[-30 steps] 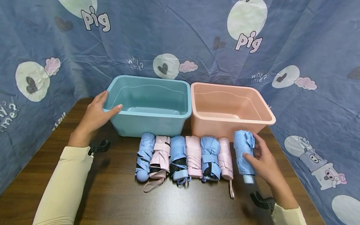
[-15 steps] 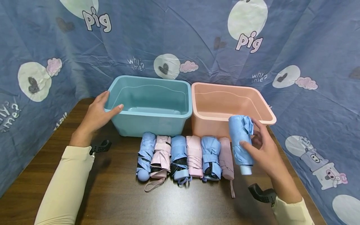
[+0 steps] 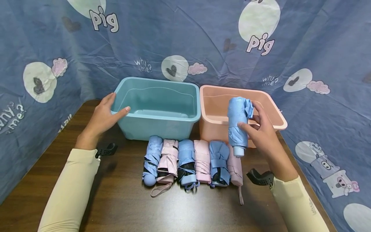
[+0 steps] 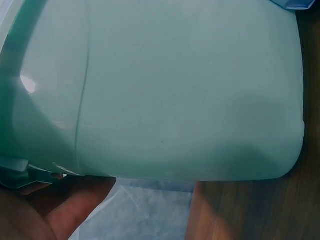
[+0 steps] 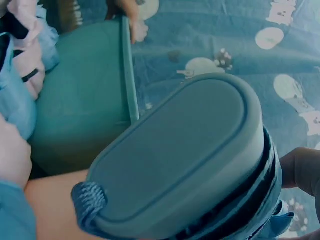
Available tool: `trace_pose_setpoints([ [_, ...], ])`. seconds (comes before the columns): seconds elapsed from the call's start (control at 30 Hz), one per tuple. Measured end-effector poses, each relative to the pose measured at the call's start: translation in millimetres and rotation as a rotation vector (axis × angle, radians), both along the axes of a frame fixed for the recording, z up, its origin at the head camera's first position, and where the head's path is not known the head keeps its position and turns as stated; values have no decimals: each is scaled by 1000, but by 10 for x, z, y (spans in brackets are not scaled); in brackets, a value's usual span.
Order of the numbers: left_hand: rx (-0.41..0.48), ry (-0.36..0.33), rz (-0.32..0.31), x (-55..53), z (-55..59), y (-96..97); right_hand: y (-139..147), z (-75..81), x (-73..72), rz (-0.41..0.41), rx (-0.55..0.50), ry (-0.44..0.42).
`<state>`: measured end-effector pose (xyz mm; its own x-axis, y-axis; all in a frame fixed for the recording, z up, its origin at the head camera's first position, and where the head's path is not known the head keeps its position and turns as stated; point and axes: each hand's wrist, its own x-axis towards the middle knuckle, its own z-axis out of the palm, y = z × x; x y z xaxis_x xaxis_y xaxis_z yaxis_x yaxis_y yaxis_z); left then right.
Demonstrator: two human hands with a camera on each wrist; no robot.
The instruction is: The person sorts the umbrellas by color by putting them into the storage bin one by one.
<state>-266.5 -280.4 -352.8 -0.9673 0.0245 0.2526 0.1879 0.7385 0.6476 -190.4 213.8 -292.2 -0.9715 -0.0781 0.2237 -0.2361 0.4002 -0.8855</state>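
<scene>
My right hand grips a folded blue umbrella by its side, raised in front of the pink bin and overlapping its front rim in the head view. The handle end with its cord loop fills the right wrist view. At the teal bin's left front corner, my left hand holds the rim, thumb laid over the front edge and fingers along the left side. That bin's wall takes up most of the left wrist view.
Several folded umbrellas lie side by side before the bins, alternating blue and pink. A pink one ends the row at the right, partly behind the raised umbrella. A printed blue cloth hangs behind the wooden table.
My right hand has lifted the blue umbrella from the right end of the row, up and leftward to the pink bin's front. My left hand stays at the teal bin's corner.
</scene>
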Motion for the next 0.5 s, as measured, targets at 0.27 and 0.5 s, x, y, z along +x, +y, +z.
trace_pose_setpoints([
  [0.27,-1,6,1,-5,1,4,-197,104,-294,-46,-70,-101],
  [0.5,-5,15,0,5,-6,1,-370,200,-546,-51,-125,-144],
])
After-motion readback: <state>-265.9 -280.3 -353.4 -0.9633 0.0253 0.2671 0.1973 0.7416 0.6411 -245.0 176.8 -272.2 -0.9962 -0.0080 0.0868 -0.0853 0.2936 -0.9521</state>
